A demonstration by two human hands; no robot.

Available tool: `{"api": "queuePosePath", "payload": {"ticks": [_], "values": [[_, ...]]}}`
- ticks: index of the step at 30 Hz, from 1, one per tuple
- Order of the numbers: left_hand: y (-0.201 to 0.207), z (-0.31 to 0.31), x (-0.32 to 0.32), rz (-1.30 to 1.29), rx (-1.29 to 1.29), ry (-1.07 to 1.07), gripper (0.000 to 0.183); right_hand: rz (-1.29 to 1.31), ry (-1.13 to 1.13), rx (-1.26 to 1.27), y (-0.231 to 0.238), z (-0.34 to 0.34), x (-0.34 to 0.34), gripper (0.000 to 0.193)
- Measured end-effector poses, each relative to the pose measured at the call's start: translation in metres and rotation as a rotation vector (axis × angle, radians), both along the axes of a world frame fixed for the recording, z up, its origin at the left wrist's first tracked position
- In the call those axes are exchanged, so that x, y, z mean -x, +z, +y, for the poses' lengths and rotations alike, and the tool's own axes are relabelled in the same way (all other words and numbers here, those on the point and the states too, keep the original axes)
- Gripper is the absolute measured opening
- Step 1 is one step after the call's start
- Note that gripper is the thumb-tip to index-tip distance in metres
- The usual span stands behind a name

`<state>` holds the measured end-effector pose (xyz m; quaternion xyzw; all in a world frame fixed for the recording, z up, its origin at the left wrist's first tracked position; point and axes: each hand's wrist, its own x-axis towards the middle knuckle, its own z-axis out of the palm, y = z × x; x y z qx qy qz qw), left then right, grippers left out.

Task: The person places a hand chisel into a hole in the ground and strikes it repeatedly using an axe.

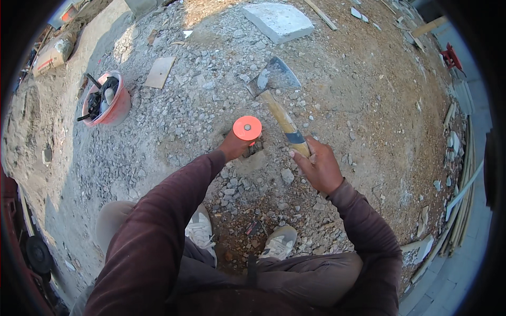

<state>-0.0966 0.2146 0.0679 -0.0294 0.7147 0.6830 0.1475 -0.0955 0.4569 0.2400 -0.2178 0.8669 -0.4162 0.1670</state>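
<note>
My left hand (235, 146) is closed round a chisel (247, 128), seen from above by its round orange guard with a metal striking end in the middle. The guard hides most of the fingers and the shaft. Beneath it, a small dark hole (254, 149) opens in the rubble. My right hand (319, 165) grips a wooden-handled tool (284, 121) by the lower end, where blue tape wraps the handle. At its far end shows a broad grey metal blade (283, 75), fan-shaped and dusty; how it joins the handle is unclear.
A pink bucket (117, 108) with black-handled tools stands at left. A flat tile piece (159, 72) lies beside it, and a pale concrete slab (278, 22) lies farther off. Long poles (464, 195) line the right side. My shoes (280, 242) rest on the gravel close by.
</note>
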Motion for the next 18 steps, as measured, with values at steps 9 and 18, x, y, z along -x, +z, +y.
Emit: {"api": "queuePosePath", "payload": {"ticks": [9, 18], "values": [[-0.004, 0.009, -0.002, 0.250, 0.268, -0.134, 0.027, 0.124, 0.039, -0.146, -0.044, 0.025, -0.039, 0.027], [0.009, -0.005, -0.015, 0.123, 0.527, -0.247, 0.040, 0.107, -0.069, 0.028, 0.051, -0.003, -0.028, 0.024]]}}
